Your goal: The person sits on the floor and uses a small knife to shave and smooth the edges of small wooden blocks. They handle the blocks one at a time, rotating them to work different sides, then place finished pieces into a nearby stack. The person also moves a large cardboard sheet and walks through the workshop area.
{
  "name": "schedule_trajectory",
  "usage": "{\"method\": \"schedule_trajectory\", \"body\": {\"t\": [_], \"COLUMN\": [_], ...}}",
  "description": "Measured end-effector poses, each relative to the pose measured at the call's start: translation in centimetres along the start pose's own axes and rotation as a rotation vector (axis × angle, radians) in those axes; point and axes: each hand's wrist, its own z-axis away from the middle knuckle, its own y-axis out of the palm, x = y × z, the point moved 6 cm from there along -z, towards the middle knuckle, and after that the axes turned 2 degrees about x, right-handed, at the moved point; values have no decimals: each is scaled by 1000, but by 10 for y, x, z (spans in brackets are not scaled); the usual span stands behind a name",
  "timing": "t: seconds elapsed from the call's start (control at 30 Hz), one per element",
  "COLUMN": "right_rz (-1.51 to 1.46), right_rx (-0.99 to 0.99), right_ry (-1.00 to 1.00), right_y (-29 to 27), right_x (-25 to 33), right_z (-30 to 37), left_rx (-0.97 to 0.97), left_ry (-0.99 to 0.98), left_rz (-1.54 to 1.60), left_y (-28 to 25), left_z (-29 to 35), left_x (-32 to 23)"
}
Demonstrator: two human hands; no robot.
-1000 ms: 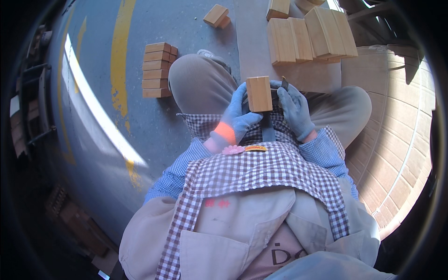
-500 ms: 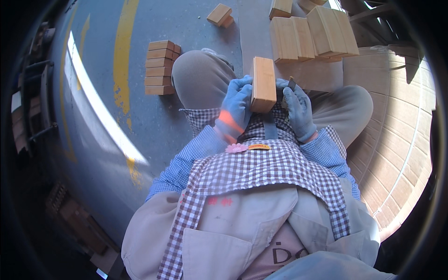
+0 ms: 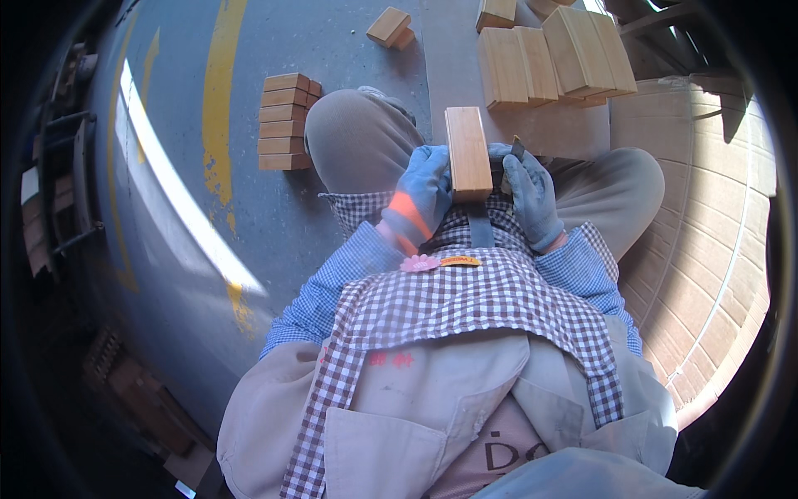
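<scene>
Between my gloved hands, above my lap, a pale wooden block (image 3: 469, 154) stands with its long side pointing away from me. My left hand (image 3: 422, 185) grips its left side, fingers closed around the edge. My right hand (image 3: 533, 198), in the same blue-grey kind of glove, is at the block's right. Its fingers are closed on a small dark flat tool (image 3: 518, 150) whose tip sticks up past the thumb. The tool's exact kind does not show, and the block hides the right fingertips.
Wooden blocks (image 3: 283, 126) are piled on the floor beside my left knee. More blocks (image 3: 517, 66) stand on a board (image 3: 565, 137) ahead. Another pair of blocks (image 3: 390, 29) lies at the far middle. Cardboard (image 3: 665, 191) spreads on my right; a rack (image 3: 75, 175) stands far left.
The block has turned a little in my left hand, showing more of its broad face, and its far end has come slightly nearer. My right hand has barely moved.
</scene>
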Motion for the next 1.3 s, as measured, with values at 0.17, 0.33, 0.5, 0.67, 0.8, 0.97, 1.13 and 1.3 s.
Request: {"method": "schedule_trajectory", "body": {"t": [0.17, 0.33, 0.5, 0.67, 0.8, 0.97, 1.13, 1.3], "right_rz": [-35, -80, -89, -148, 323, 155, 19, 60], "right_rx": [-7, -11, -13, -6, -24, -45, -43, -52], "right_ry": [32, 46, 68, 98, -250, -205, -128, -141], "right_y": [-2, -3, -3, -6, -5, -5, -6, -6], "right_x": [-4, -8, -2, 17, 45, 39, 31, 32], "right_z": [-1, -1, -1, 4, 7, 7, 6, 5], "left_rx": [130, 48, 48, 147, 148, 180, 195, 207], "left_ry": [-214, -468, -501, -228, 104, 175, 215, 213], "left_rz": [364, 840, 408, -41, -32, -46, -69, -29], "left_y": [3, 13, 9, 9, 16, 15, 12, 15], "left_z": [-10, -7, 2, -1, -6, -12, -15, -14], "left_x": [19, 16, -6, -30, -45, -39, -33, -35]}}
